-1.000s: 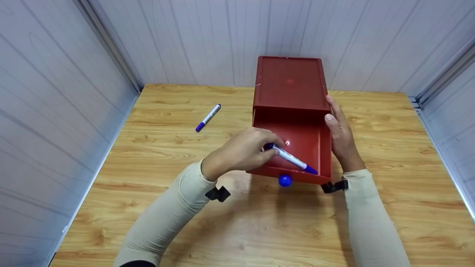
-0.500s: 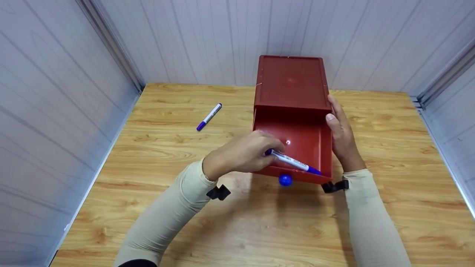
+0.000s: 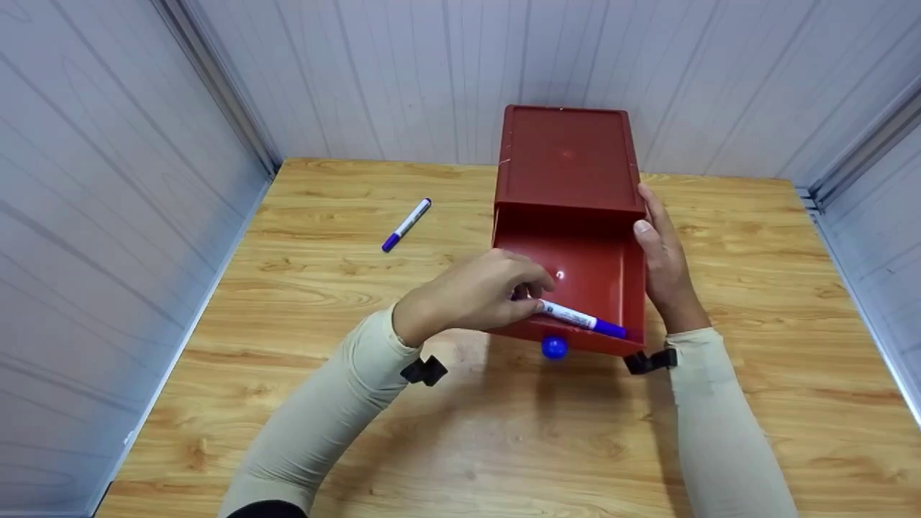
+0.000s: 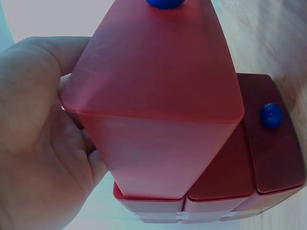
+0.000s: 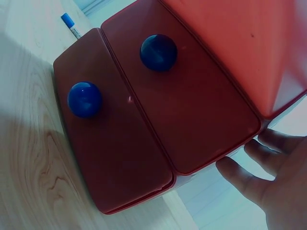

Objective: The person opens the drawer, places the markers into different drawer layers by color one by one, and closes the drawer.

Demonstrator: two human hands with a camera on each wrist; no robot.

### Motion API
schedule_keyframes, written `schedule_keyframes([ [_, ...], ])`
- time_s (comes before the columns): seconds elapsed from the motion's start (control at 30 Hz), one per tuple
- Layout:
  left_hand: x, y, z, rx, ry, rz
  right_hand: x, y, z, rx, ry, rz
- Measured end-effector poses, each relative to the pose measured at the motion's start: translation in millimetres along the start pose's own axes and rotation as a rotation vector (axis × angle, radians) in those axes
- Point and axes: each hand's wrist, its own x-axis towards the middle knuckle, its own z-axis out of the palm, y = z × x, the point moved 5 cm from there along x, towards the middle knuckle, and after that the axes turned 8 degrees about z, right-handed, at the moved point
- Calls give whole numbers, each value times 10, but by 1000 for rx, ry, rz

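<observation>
A red drawer cabinet stands near the back wall, its top drawer pulled out toward me. A white marker with a purple-blue cap lies slanted inside, along the drawer's front wall. Over the drawer's left side is my left hand; its thumb covers part of the marker, while the index fingertip stands apart from the thumb. My right hand rests against the right side of the cabinet, its fingers fairly straight. In the right wrist view, its fingertips are at the cabinet's side.
A second marker lies on the wooden table left of the cabinet. The drawer's blue knob sticks out in front. Two lower drawers are shut in the right wrist view. Panel walls enclose the table.
The marker in my left hand has sunk and turned to lie nearer the drawer's front wall. My left fingers have loosened from it. The right hand has stayed at the cabinet's side.
</observation>
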Motion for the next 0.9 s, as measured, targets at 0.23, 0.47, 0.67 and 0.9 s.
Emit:
schedule_keyframes([
  [0.23, -35, 19, -26, -28, 101, 55, -12, 14, -25, -3, 24, -8],
  [0.47, -103, 4, -109, -26, 229, 87, -8, 6, -26, 1, 25, -35],
  [0.67, -169, -65, -213, -29, 326, 98, -8, 16, -22, 9, 25, -38],
  [0.9, -301, -269, -302, -62, 458, 68, 10, 17, 7, 50, 1, -50],
])
